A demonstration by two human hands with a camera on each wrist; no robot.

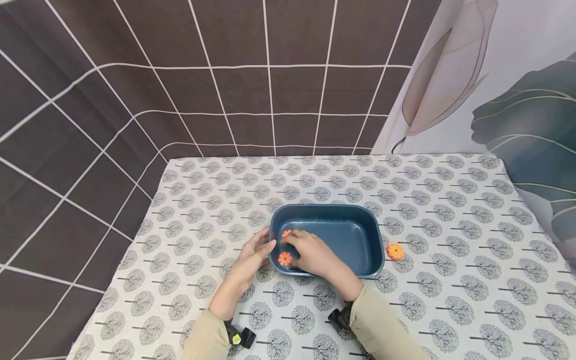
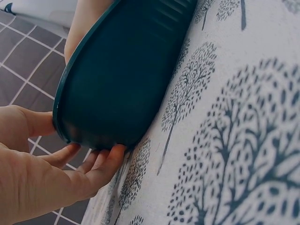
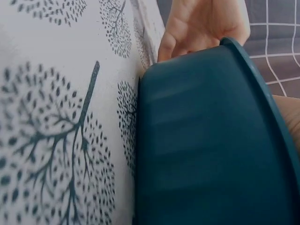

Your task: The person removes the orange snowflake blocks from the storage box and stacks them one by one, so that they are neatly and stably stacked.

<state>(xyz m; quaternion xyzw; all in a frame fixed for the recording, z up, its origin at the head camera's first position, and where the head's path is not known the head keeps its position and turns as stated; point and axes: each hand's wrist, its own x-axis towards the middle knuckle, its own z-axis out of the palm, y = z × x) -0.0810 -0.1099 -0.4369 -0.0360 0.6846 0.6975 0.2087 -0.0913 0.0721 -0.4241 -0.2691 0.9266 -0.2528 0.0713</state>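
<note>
A dark blue-green oblong plastic basin (image 1: pixel 355 240) stands on the patterned cloth. My left hand (image 1: pixel 253 255) grips its left end; in the left wrist view the thumb is at the rim and the fingertips touch the outer wall (image 2: pixel 108 84). Reaching over the near side, my right hand (image 1: pixel 312 252) is inside the basin at its left end, fingers bent. Close to those fingers are a notched orange disc (image 1: pixel 285 259) and a second orange piece (image 1: pixel 286 233), partly covered. Whether the right fingers pinch either piece is unclear. The basin wall hides them in the right wrist view.
Just right of the basin, a small pile of orange notched discs (image 1: pixel 395 251) lies on the tree-print tablecloth (image 1: pixel 450 295). Dark grid-patterned curtains (image 1: pixel 297 90) hang behind and to the left. A leaf-print curtain (image 1: pixel 517 100) hangs at the right.
</note>
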